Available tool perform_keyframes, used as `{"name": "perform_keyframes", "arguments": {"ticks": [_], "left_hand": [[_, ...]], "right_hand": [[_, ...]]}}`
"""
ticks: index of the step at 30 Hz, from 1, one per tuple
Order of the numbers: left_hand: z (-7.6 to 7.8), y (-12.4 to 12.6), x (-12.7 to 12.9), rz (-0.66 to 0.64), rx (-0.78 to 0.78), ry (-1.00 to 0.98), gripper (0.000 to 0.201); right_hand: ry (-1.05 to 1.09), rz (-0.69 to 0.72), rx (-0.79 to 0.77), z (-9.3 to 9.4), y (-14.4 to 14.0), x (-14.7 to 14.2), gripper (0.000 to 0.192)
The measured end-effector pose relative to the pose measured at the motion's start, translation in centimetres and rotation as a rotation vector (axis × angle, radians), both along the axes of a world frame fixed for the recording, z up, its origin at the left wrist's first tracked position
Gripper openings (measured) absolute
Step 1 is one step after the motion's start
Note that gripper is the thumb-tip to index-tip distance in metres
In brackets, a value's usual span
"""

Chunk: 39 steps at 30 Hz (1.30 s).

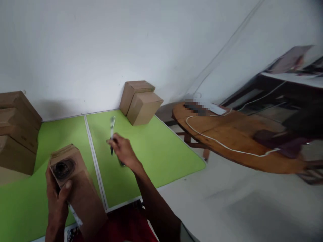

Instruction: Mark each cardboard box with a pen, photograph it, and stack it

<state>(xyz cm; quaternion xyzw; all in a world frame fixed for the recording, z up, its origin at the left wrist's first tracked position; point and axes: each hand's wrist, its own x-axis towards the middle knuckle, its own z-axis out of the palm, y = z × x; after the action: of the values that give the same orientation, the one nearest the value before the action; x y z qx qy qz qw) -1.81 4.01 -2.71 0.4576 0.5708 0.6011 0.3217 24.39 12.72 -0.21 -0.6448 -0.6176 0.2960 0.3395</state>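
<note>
head | left hand grips cardboard box; right hand on pen

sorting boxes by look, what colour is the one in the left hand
Plain brown cardboard box, with a dark round smudge on its end; head view.

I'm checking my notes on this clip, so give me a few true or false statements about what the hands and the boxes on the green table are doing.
1. The left hand holds a cardboard box. True.
2. The right hand holds a pen. True.
3. The table top is blue. False: it is green.
4. Two boxes sit at the wall. True.
5. The white cable lies on the green table. False: it lies on the wooden table.
</note>
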Motion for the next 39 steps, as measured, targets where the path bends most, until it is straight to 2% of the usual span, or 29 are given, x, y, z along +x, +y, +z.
{"name": "perform_keyframes", "arguments": {"ticks": [2,4,6,8,11,15,17,21,23,27,30,32,36,39], "left_hand": [[-0.1,0.3,-0.4,0.003,-0.002,0.005,0.089],[-0.1,0.5,-0.5,-0.012,-0.005,-0.013,0.088],[-0.2,0.7,-0.5,-0.041,-0.016,-0.039,0.088],[-0.3,1.0,-0.5,-0.049,-0.025,-0.049,0.086],[-0.4,1.2,-0.6,-0.009,-0.029,-0.05,0.081],[-0.1,1.3,-0.6,0.005,-0.035,-0.06,0.081],[0.2,1.3,-0.5,0.006,-0.037,-0.082,0.081],[0.6,1.3,-0.4,0.02,-0.053,-0.109,0.089],[0.5,1.2,-0.6,0.025,-0.064,-0.122,0.092],[0.1,1.2,-0.9,0.026,-0.038,-0.097,0.088],[0.1,1.1,-0.9,0.013,0.014,-0.083,0.089],[0.4,1.1,-0.7,0.017,0.019,-0.091,0.094],[0.9,1.2,-0.2,-0.01,0.019,-0.096,0.099],[0.9,1.1,0.0,-0.047,0.049,-0.058,0.097]], "right_hand": [[-0.274,0.022,-0.207,-2.6,-0.1,-0.3,0.015],[-0.338,0.013,-0.288,-4.7,-0.9,-1.3,0.009],[-0.383,0.004,-0.34,-5.9,-1.7,-2.2,0.004],[-0.408,-0.004,-0.366,-6.2,-2.3,-2.4,0.005],[-0.417,-0.056,-0.34,-5.7,-2.7,-1.3,0.016],[-0.419,-0.246,-0.314,-5.4,-2.4,1.4,0.046],[-0.392,-0.31,-0.346,-5.8,-2.1,2.5,0.062],[-0.251,-0.361,-0.375,-7.2,-1.5,3.8,0.073],[-0.143,-0.372,-0.375,-7.7,-1.3,4.3,0.066],[0.146,-0.313,-0.32,-8.2,-2.4,4.9,0.034],[0.378,-0.225,-0.256,-7.6,-4.4,4.5,0.044],[0.638,-0.137,-0.22,-6.3,-6.2,3.8,0.055],[1.213,0.192,-0.255,-1.6,-9.3,0.8,0.059],[1.33,0.397,-0.349,1.4,-10.6,-2.4,0.061]]}}
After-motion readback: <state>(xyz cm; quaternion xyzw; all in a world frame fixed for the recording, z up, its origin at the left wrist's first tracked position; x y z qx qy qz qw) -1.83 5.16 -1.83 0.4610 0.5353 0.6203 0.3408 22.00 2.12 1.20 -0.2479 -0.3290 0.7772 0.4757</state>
